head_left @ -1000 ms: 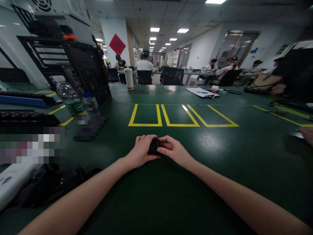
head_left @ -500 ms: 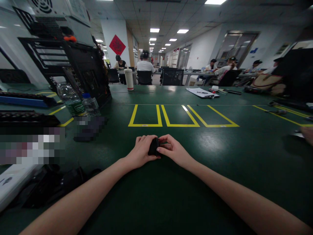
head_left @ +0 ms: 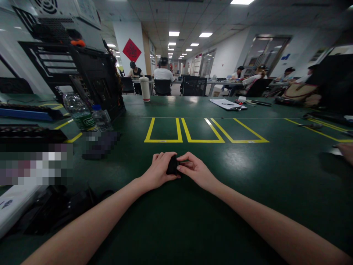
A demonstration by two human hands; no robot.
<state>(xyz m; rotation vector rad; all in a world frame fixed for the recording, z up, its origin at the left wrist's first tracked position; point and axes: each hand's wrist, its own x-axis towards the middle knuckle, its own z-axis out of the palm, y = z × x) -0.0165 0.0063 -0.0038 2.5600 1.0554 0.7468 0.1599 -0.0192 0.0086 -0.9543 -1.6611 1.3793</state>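
In the head view, a person's two hands meet above the middle of a green desk (head_left: 176,224). The left hand (head_left: 160,170) curls around a small black object (head_left: 171,166), fingers over the top and thumb below. The right hand (head_left: 196,170) is partly closed, thumb and forefinger tips at the object's right edge; how firmly they grip cannot be told. Whether the object touches the desk is unclear.

Beyond the hands, yellow tape (head_left: 163,140) marks three outlines. Farther back stand a pale cup (head_left: 145,90) and, to its right, a clipboard (head_left: 226,104). Two bottles stand at left: a larger bottle (head_left: 82,119) and a blue-capped bottle (head_left: 101,119).
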